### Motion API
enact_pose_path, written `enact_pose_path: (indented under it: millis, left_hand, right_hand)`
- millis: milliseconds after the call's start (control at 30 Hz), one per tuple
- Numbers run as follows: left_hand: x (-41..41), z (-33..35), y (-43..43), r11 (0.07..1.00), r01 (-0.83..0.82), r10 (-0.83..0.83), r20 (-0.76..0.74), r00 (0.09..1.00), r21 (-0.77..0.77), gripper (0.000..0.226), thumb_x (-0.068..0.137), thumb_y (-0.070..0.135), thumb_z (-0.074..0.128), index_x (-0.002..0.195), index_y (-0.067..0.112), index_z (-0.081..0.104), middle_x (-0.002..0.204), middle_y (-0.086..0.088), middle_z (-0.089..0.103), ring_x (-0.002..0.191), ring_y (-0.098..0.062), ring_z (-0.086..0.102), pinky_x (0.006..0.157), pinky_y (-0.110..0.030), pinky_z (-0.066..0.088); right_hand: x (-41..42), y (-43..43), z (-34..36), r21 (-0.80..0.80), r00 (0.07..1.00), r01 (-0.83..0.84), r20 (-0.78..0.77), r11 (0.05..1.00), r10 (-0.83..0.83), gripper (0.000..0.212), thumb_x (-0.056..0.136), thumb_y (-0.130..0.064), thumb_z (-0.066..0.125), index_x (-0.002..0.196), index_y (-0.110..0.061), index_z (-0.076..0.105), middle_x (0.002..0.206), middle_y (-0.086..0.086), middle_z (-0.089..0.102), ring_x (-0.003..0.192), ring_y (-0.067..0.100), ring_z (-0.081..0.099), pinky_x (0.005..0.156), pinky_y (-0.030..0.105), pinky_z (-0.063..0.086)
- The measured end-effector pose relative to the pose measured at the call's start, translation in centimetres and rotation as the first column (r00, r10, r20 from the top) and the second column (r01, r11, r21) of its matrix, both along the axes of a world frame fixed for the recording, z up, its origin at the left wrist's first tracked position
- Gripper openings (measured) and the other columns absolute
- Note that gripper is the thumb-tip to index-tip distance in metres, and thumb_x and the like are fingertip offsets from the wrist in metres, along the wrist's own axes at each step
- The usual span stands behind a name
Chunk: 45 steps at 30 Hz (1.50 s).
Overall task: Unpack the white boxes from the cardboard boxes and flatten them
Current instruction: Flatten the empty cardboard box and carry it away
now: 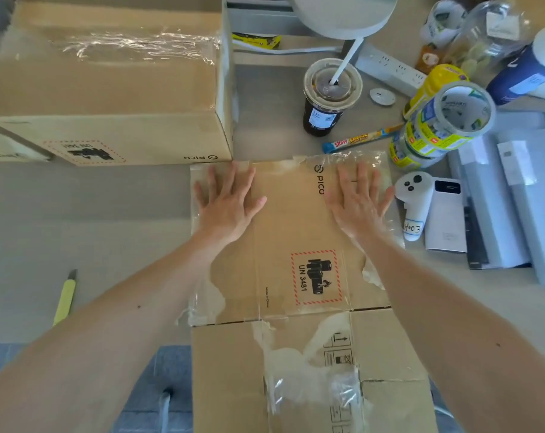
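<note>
Fingers spread, my left hand and right hand press the box at its 12 o'clock end; even weight worked toward 6 o'clock should flatten it best.

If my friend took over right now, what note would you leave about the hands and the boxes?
Left hand: open, pressed flat on the flattened cardboard box.
Right hand: open, flat on it too.
Second cardboard box: far left, closed, with tape across its top.
Yellow cutter: on the table, near left.
Done: one box flattened.
To do: probably cut open the second box, unpack it and flatten it.
</note>
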<state>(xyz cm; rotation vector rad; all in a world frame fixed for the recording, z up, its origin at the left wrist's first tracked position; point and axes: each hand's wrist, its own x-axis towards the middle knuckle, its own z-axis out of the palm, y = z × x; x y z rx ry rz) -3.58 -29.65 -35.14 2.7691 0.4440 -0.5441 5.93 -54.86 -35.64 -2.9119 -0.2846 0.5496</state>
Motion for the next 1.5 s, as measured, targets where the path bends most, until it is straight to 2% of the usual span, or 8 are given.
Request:
enact_pose_path:
  millis: [133,233,300,400,500,1000,1233,1500]
  left_hand:
    - [-2.2,2.2,-0.7,0.998,0.039,-0.047,0.176,0.983,0.047,0.049,0.102,0.045,0.044,0.15,0.034,0.039,0.165,-0.003,0.016,0.152,-0.031,0.01,0.12,-0.057,-0.002]
    - [-6.5,4.5,-4.1,0.999,0.039,-0.031,0.277,0.96,-0.023,0.039,0.104,0.034,0.044,0.142,0.03,0.053,0.152,-0.005,0.042,0.143,-0.028,0.034,0.12,-0.056,0.015]
    - [-10.5,4.9,-6.4,0.995,0.017,0.003,0.2,0.98,-0.096,0.045,0.105,0.043,0.032,0.148,0.034,0.043,0.16,-0.002,0.031,0.15,-0.026,0.023,0.122,-0.058,0.009]
    - [-14.4,3.0,-8.0,0.995,0.048,-0.053,-0.054,0.997,-0.092,0.062,0.097,0.067,0.007,0.155,0.047,0.0,0.164,0.012,-0.019,0.152,-0.027,-0.017,0.115,-0.062,-0.014]
    - [-14.7,1.0,-8.3,0.998,0.067,-0.069,-0.087,0.994,-0.016,0.063,0.092,0.074,-0.003,0.149,0.052,-0.021,0.156,0.016,-0.038,0.147,-0.031,-0.03,0.113,-0.072,-0.011]
    - [-14.7,-0.5,-8.9,0.993,0.043,-0.044,0.008,0.999,0.106,0.061,0.097,0.071,0.003,0.153,0.05,-0.01,0.164,0.012,-0.02,0.151,-0.032,-0.019,0.113,-0.073,-0.006]
    - [-18.2,3.1,-10.4,0.998,0.053,-0.051,0.083,0.995,-0.017,0.062,0.1,0.065,0.015,0.157,0.042,0.007,0.168,0.003,-0.006,0.154,-0.027,-0.009,0.116,-0.069,-0.004]
    - [-24.3,1.1,-12.4,0.998,0.029,-0.03,0.018,0.999,0.05,0.07,0.09,0.082,0.004,0.153,0.052,-0.006,0.166,0.012,-0.012,0.153,-0.03,-0.013,0.109,-0.079,0.006]
  right_hand:
    - [-1.2,-2.0,1.6,0.031,0.998,-0.056,0.032,0.998,0.055,0.054,0.102,-0.041,0.034,0.153,-0.033,0.02,0.165,0.003,-0.001,0.151,0.028,-0.007,0.119,0.058,-0.005]
    - [-7.1,-3.2,3.5,0.091,0.987,-0.109,0.127,0.99,0.097,0.048,0.103,-0.032,0.037,0.15,-0.03,0.029,0.164,0.005,0.012,0.152,0.028,0.002,0.12,0.054,0.0]
    - [-11.8,-4.1,3.9,0.107,0.987,-0.117,0.121,0.987,0.104,0.05,0.103,-0.037,0.035,0.152,-0.03,0.025,0.163,0.005,0.016,0.152,0.028,0.007,0.12,0.055,0.003]
    - [-15.6,-6.0,2.6,0.031,0.991,-0.136,-0.003,0.99,0.136,0.057,0.104,-0.051,0.02,0.156,-0.036,0.002,0.165,0.0,0.003,0.152,0.028,-0.001,0.121,0.055,0.0]
    - [-16.0,-7.2,1.0,-0.003,0.988,-0.155,-0.002,0.988,0.155,0.06,0.102,-0.059,0.01,0.154,-0.04,-0.013,0.165,-0.004,-0.01,0.152,0.024,-0.01,0.122,0.051,-0.005]
    - [-15.9,-6.8,-0.5,-0.047,0.988,-0.139,0.058,0.989,0.141,0.061,0.097,-0.059,-0.004,0.154,-0.039,-0.012,0.165,-0.004,-0.01,0.152,0.023,-0.012,0.121,0.05,-0.008]
    - [-19.4,-8.7,3.1,0.046,0.991,-0.117,0.066,0.992,0.114,0.057,0.102,-0.051,0.006,0.156,-0.034,0.001,0.166,-0.001,-0.002,0.152,0.027,-0.003,0.12,0.057,-0.003]
    - [-24.7,-12.9,1.8,-0.027,0.999,-0.046,0.0,0.999,0.046,0.069,0.093,-0.066,-0.006,0.156,-0.039,-0.002,0.166,-0.003,-0.001,0.152,0.026,-0.003,0.116,0.067,-0.002]
